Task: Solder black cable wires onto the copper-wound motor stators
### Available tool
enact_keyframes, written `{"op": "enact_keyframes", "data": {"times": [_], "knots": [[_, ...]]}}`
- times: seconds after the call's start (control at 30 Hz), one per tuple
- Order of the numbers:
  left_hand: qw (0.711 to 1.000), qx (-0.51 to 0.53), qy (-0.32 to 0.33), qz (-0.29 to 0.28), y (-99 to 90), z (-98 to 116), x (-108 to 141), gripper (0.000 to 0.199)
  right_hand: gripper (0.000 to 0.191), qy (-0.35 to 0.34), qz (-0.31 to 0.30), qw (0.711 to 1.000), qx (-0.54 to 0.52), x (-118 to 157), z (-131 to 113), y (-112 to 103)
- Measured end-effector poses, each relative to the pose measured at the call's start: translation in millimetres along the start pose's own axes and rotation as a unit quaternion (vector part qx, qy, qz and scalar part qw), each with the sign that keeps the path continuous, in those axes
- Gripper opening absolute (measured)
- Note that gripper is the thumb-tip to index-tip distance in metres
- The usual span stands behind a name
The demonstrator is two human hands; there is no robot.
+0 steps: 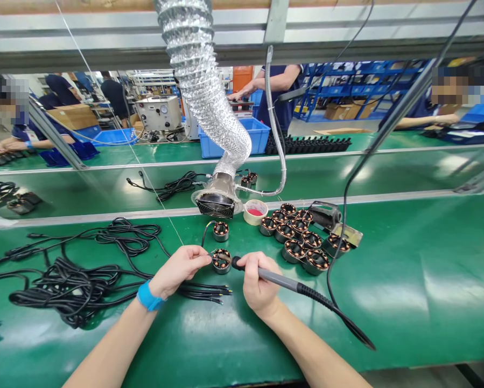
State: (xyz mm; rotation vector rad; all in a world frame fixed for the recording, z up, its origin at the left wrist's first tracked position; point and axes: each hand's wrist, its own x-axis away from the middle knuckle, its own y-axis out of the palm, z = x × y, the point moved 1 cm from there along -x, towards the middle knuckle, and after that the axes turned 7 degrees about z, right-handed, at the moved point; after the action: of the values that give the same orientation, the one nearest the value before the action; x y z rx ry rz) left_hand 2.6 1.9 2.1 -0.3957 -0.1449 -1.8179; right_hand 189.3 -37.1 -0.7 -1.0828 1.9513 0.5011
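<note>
My right hand (260, 280) is wrapped round a grey-handled soldering iron (280, 277), whose tip reaches over a motor stator (221, 262) with copper windings. At that stator's left side, my left hand (187, 264) is closed in a pinch on a thin wire; a silvery strand (173, 226) runs down to this hand from above, probably solder wire. Just behind stands a second stator (221, 231) with a black cable (204, 231) at its left. Below my left hand lie several black cable ends (209, 292) with bared tips. A blue band (149, 296) circles my left wrist.
Coiled black cables (72, 291) spread over the left bench. Several stators (294, 250) cluster at right, beside a soldering iron stand (326, 215). A tape roll (255, 211) sits near a fume hood (217, 199) on a foil duct (201, 81). The iron's cord (352, 328) loops right. Other people work beyond.
</note>
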Motion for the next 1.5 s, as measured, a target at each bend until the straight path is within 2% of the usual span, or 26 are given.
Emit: {"op": "enact_keyframes", "data": {"times": [0.17, 0.33, 0.43, 0.6, 0.97, 1.1, 1.17, 1.37, 1.5], "knots": [[0.999, -0.039, 0.012, 0.022, 11.0, 3, 4, 0.047, 0.030, -0.007, -0.002, 1.000, 0.000, 0, 0, 0], [1.000, 0.010, 0.007, 0.027, 2.9, -3, 0, 0.045, 0.030, -0.002, -0.005, 1.000, 0.008, 1, 2, 0], [0.997, 0.028, 0.015, 0.064, 1.0, -4, -3, 0.042, 0.030, -0.006, -0.006, 1.000, 0.000, 1, 2, 1], [0.993, 0.002, 0.041, 0.114, 8.8, -2, -1, 0.044, 0.031, -0.002, -0.004, 1.000, -0.001, 0, 0, 1], [0.994, 0.025, 0.043, 0.092, 4.7, -2, -2, 0.048, 0.028, 0.001, -0.015, 1.000, 0.003, 0, 4, 2], [0.994, -0.005, 0.056, 0.099, 5.5, 0, -1, 0.046, 0.015, -0.047, -0.082, 0.995, -0.022, 1, 7, 6], [0.993, -0.017, 0.056, 0.101, 4.8, 1, 0, 0.046, 0.016, -0.076, -0.122, 0.989, -0.018, 3, 11, 10], [0.994, -0.041, 0.069, 0.081, 3.3, 1, -1, 0.043, 0.045, -0.064, -0.215, 0.974, -0.019, 13, 27, 22], [0.990, -0.059, 0.111, 0.057, 2.2, 4, 1, 0.040, 0.052, -0.048, -0.242, 0.968, -0.046, 17, 36, 24]]}}
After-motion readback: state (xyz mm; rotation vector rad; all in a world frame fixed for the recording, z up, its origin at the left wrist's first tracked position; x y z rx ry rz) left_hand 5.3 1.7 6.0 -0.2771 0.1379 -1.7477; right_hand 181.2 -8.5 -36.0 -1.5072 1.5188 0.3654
